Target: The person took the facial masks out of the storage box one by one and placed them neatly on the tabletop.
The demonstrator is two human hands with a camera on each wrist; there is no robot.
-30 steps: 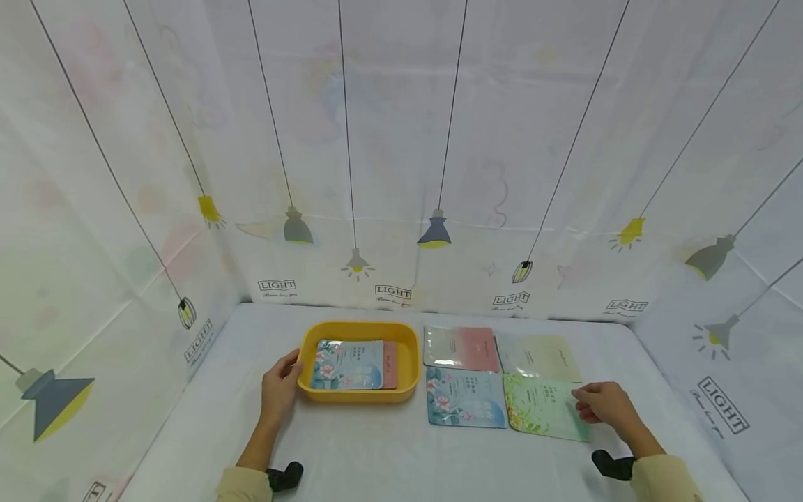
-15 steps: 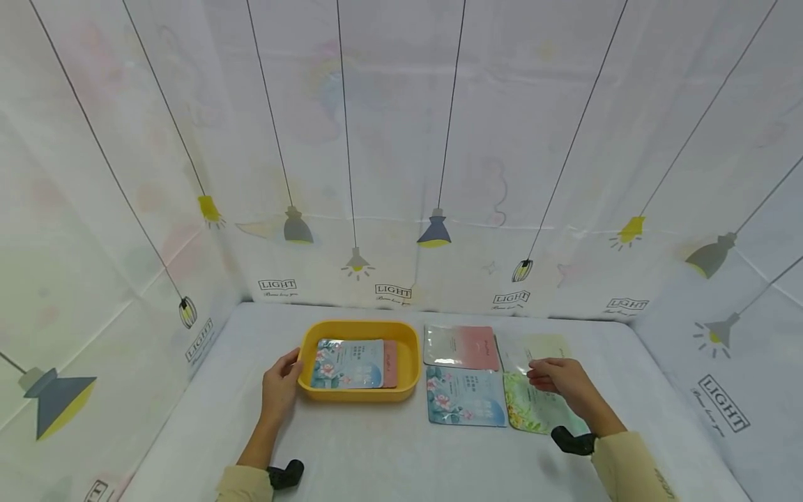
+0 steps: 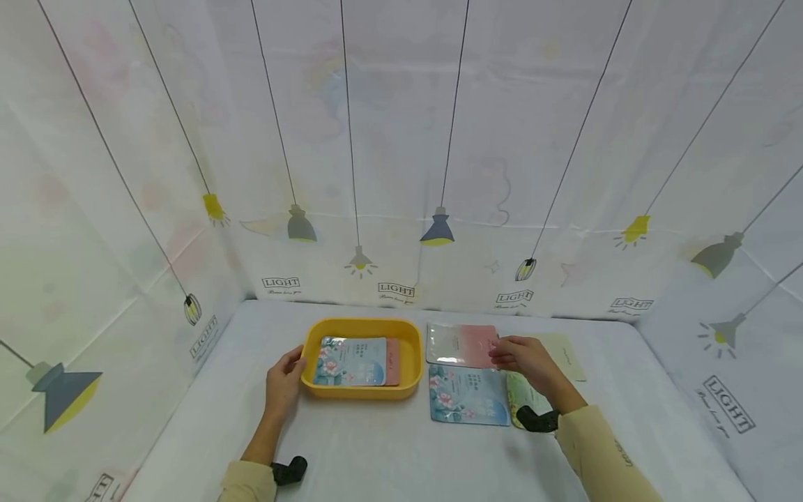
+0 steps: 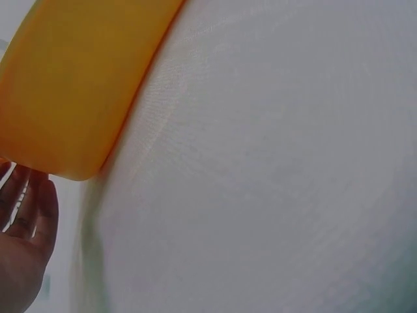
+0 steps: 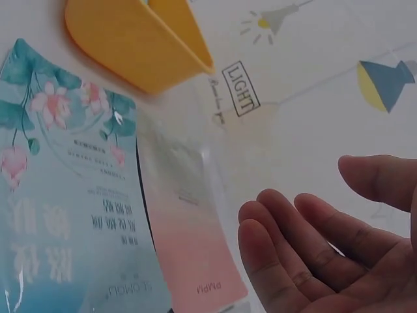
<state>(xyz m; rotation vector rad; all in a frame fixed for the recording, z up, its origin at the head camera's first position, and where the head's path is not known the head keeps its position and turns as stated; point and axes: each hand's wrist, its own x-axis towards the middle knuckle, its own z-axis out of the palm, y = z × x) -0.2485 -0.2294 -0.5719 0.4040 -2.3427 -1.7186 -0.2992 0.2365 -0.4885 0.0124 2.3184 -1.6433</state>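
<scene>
At the left end of the yellow tray (image 3: 364, 393), my left hand (image 3: 282, 385) touches its wall. The left wrist view shows those fingers fairly straight against the tray. Inside the tray a blue floral sheet mask packet (image 3: 351, 362) lies over a pink packet (image 3: 393, 362). My right hand (image 3: 528, 361) is above the packets on the table, its fingertips by the right edge of a pink-and-white packet (image 3: 461, 345). In the right wrist view its fingers are loosely bent and hold nothing. A second blue floral packet (image 5: 71, 195) lies in front of the pink-and-white one.
A green leafy packet (image 3: 522, 399) and a pale yellow packet (image 3: 564, 354) are partly hidden by the right hand and forearm. The white table meets a lamp-printed cloth wall (image 3: 401, 174) at the back. Each wrist wears a black device (image 3: 290, 471).
My right hand has moved left from the green packet, over the pale yellow one, to the pink-and-white packet. My left hand stays at the tray. The packets lie as before.
</scene>
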